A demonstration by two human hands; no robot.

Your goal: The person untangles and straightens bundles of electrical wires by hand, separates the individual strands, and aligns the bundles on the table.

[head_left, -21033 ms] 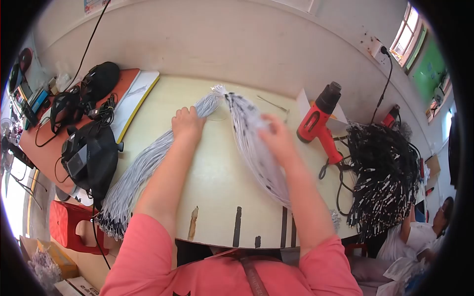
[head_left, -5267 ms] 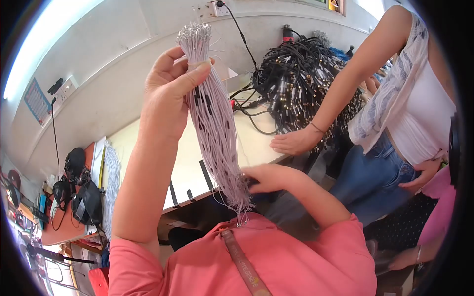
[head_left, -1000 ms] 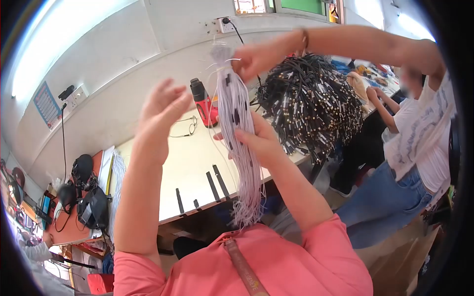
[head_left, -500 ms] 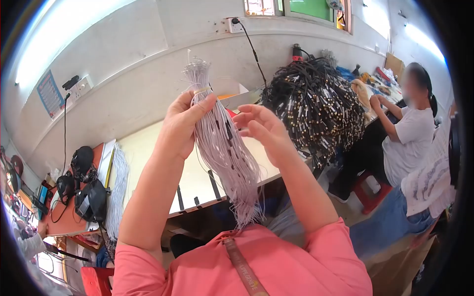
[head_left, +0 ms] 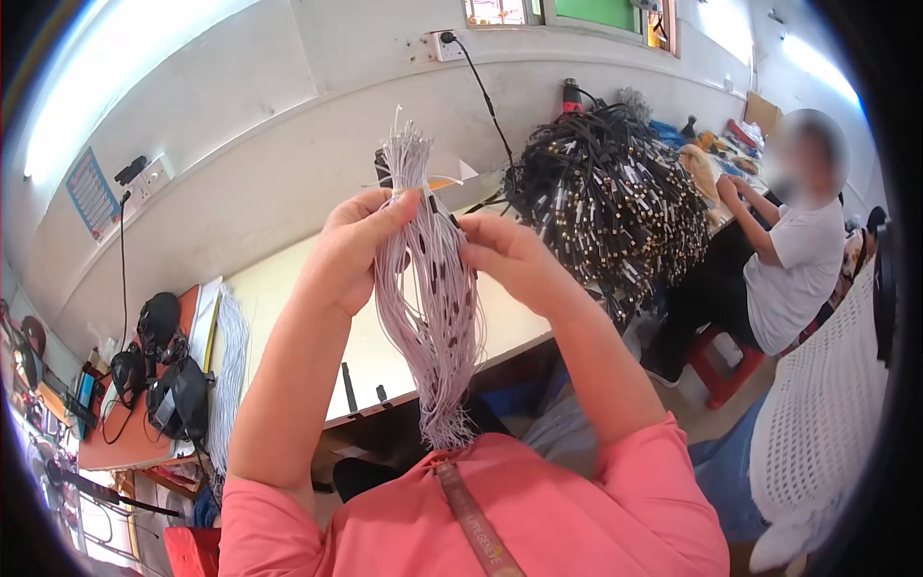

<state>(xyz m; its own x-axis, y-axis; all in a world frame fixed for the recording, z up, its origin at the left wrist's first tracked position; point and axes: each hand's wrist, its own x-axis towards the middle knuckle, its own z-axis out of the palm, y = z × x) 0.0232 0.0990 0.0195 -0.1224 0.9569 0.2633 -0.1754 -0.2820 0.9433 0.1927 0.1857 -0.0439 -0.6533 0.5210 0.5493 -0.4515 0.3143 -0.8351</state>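
Observation:
A long bundle of thin white-grey wires [head_left: 437, 327] hangs upright in front of my chest, with small black marks or sleeves along its upper half. Near its tied top, my left hand [head_left: 365, 240] is closed around the bundle, thumb across the front. My right hand [head_left: 510, 258] has its thumb and fingers pinched on wires at the bundle's right side; its fingertips are partly hidden. Between the strands a narrow gap shows in the middle. The loose lower ends reach down to my pink shirt.
A large heap of black cables [head_left: 615, 212] with metal tips lies on the table [head_left: 288, 279] to the right. More white wires [head_left: 227, 370] lie at the left, beside black bags [head_left: 178, 394]. A seated person [head_left: 793, 240] works at the right; another person's white knit garment [head_left: 817, 404] is nearer.
My right hand has moved in and closed on the bundle's right side. The bundle's lower end has swung left, and its strands have parted. The nearer person at the right has shifted.

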